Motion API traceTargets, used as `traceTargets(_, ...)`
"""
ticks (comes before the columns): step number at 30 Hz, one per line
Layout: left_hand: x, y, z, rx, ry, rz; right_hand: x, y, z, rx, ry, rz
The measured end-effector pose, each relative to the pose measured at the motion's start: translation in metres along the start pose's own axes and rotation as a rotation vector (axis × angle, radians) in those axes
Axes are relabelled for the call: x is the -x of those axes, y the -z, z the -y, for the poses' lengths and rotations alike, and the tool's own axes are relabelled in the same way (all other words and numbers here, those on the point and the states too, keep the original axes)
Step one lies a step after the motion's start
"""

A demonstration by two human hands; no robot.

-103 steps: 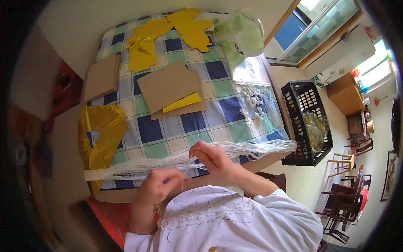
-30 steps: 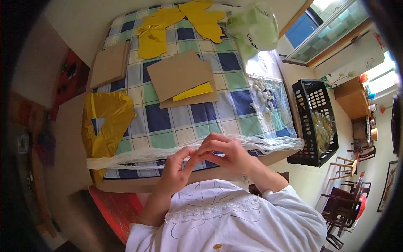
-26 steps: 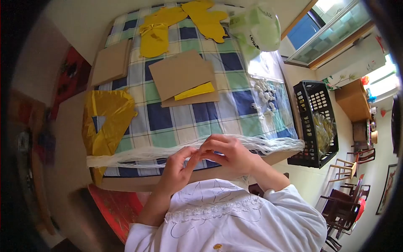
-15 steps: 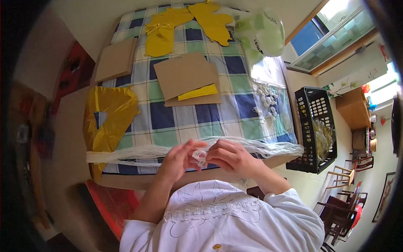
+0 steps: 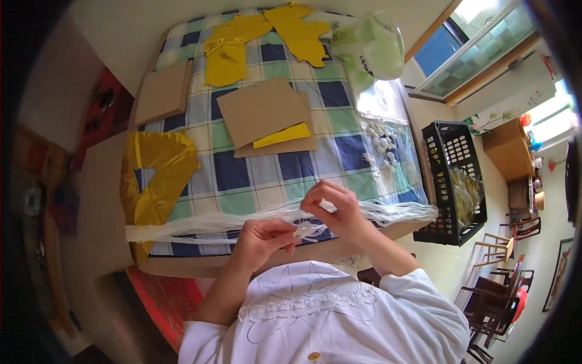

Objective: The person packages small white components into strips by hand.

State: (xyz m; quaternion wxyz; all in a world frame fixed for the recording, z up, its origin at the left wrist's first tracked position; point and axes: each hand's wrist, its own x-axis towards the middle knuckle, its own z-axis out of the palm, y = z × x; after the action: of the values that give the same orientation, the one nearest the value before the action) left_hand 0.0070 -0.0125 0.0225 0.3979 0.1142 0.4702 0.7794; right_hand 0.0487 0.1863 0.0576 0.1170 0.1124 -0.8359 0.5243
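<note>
The left hand (image 5: 259, 244) had its fingers clamped on a small white bundle (image 5: 303, 230), at 2 o'clock from that hand. The right hand (image 5: 341, 213) was just past it, fingertips together; I couldn't tell if a thread was between them. The bundle looked light, soft and floppy, not slippery, but its thin bits could snag or snap. Its fat middle seemed best to pinch. Long strings (image 5: 176, 229) lay just past the hands. White knots (image 5: 383, 144) sat at 1 o'clock, then a green bag (image 5: 382, 51) with black writing too bent to read.
</note>
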Motion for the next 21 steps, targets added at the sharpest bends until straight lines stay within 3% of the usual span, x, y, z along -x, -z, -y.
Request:
traceTargets(1,0.0,-0.001,-0.001,0.087,0.009,0.03,0.002,-0.008,-0.009,-0.01,-0.045,-0.03)
traceTargets(3,-0.004,-0.003,0.001,0.165,-0.039,-0.094,0.01,-0.019,-0.017,-0.064,-0.13,-0.016)
traceTargets(4,-0.005,-0.004,0.003,0.207,-0.062,-0.159,0.014,-0.022,-0.016,0.022,-0.066,0.023)
traceTargets(7,-0.014,0.002,0.018,-0.119,-0.124,-0.356,0.02,-0.027,-0.004,0.218,0.072,0.129)
traceTargets(11,-0.013,0.002,0.021,-0.461,-0.195,-0.109,0.002,-0.011,0.0,0.097,0.041,0.092)
traceTargets(14,-0.011,-0.002,0.01,-0.112,-0.092,-0.058,-0.006,-0.012,-0.015,-0.073,-0.084,0.001)
traceTargets(17,-0.014,0.003,0.013,0.2,-0.085,-0.215,0.01,-0.026,-0.017,-0.033,-0.104,0.033)
traceTargets(21,-0.02,0.007,0.024,-0.254,-0.17,-0.338,0.008,-0.021,0.001,0.219,0.046,0.076)
